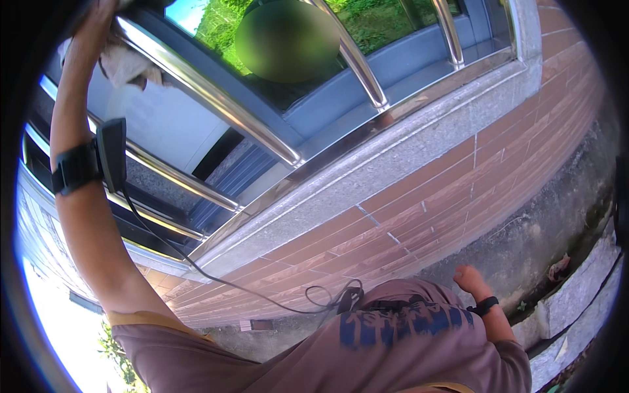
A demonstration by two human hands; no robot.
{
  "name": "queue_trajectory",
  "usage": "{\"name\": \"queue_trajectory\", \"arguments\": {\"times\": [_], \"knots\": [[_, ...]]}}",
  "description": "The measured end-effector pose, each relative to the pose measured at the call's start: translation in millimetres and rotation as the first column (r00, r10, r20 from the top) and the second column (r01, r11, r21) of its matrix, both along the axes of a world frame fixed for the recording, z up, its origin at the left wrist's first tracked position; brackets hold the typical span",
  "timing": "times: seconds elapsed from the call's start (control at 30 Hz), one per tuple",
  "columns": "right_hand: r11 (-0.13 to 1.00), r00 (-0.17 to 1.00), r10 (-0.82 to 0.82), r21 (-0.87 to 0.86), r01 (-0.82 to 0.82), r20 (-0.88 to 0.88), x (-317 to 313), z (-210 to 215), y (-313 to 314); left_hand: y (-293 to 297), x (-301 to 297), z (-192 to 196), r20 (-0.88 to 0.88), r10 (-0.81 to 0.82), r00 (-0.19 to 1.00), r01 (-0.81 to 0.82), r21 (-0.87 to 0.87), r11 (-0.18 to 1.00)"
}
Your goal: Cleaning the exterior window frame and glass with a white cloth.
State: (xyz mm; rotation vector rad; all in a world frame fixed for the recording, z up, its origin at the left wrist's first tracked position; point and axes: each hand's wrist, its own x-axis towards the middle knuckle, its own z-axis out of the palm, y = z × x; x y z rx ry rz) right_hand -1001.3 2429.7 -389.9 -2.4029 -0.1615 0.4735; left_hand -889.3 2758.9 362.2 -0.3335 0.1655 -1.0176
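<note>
My left arm stretches up at the left to a window with shiny metal bars (216,98). My left hand (98,14) is at the upper edge, partly cut off, and its fingers are hidden. A crumpled pale cloth (124,64) hangs just below it, beside the thickest bar; whether the hand holds it I cannot tell. Something dark touches the frame's top edge near the hand. Down at my right side, my right hand (468,278) is curled into a loose fist, with nothing seen in it, in front of the grey lower wall.
A stone sill (393,164) runs under the bars, above brown wall tiles (419,203). From a black device (113,156) strapped to my left forearm, a thin cable (229,283) loops to my waist. Pale slabs (576,314) lie along the wall's foot at the right.
</note>
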Motion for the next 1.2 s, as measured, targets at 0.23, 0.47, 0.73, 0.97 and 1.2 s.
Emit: {"name": "queue_trajectory", "arguments": {"times": [0.23,0.47,0.73,0.97,1.2], "knots": [[0.99,0.993,-0.122,0.074,0.121,0.007,-18.0,-11.7,-25.5,-48.5,-21.1,-195.0,-0.417,-0.823,0.386,-0.166,-0.909,0.382],[0.99,0.99,-0.138,0.031,0.139,-0.022,-17.4,14.0,-34.4,-41.4,-54.8,-259.5,-0.658,-0.742,0.13,-0.455,-0.704,0.545],[1.0,0.999,-0.014,-0.027,0.014,-0.033,-18.0,1.9,-18.1,-76.5,-31.9,-316.6,-0.297,-0.939,0.171,-0.477,-0.859,0.185],[0.998,0.994,-0.001,-0.06,-0.006,-0.112,-15.5,31.8,-14.3,-113.3,-10.6,-337.9,-0.111,-0.99,0.082,-0.616,-0.786,0.038],[0.996,0.985,-0.028,-0.089,0.013,-0.17,-28.1,35.7,-27.2,-163.8,9.5,-355.2,-0.208,-0.961,0.18,-0.525,-0.847,0.085]]}}
